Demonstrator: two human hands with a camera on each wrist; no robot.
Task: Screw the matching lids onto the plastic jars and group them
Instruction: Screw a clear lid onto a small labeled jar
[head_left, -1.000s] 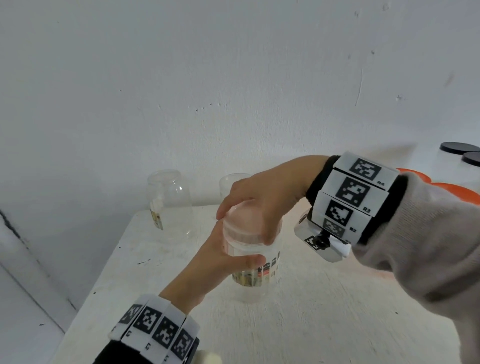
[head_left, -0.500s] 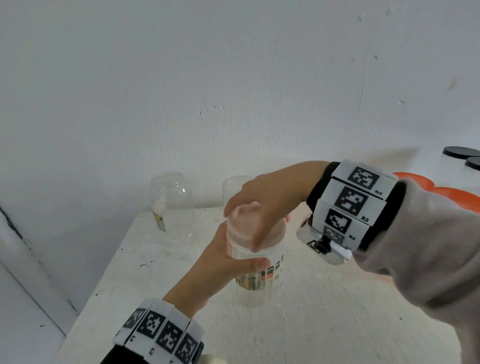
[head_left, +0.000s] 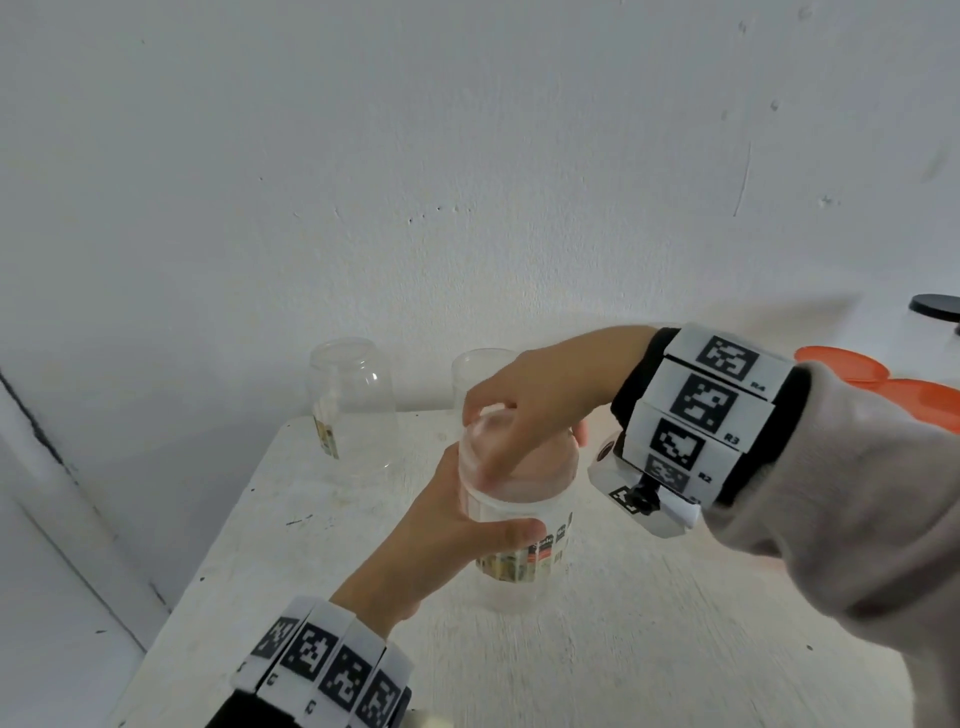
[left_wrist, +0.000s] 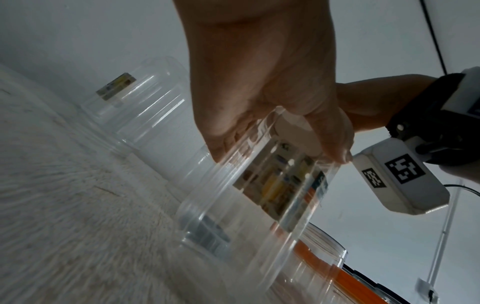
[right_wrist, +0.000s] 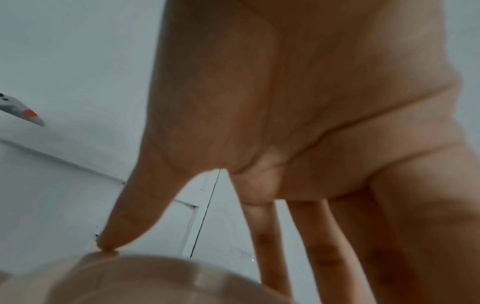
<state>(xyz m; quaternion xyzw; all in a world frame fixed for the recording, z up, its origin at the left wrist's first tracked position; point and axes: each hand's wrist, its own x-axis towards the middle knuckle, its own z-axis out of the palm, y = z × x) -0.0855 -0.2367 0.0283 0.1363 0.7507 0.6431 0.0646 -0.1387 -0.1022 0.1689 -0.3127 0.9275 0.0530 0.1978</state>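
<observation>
moved: right hand (head_left: 524, 400) has turned round the clear lid (head_left: 511, 462) | grip: right fingers clamped on lid, left hand (head_left: 441, 540) wrapped round labelled jar (head_left: 519, 551) standing on counter (head_left: 649, 623) | advice: brace jar, keep lid level, twist until snug.

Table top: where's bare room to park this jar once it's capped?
Bare table in front of the held jar, toward the near edge. Also the left strip before the uncapped jar. Crowded: back wall jars, and the right side by the orange lids.
</observation>
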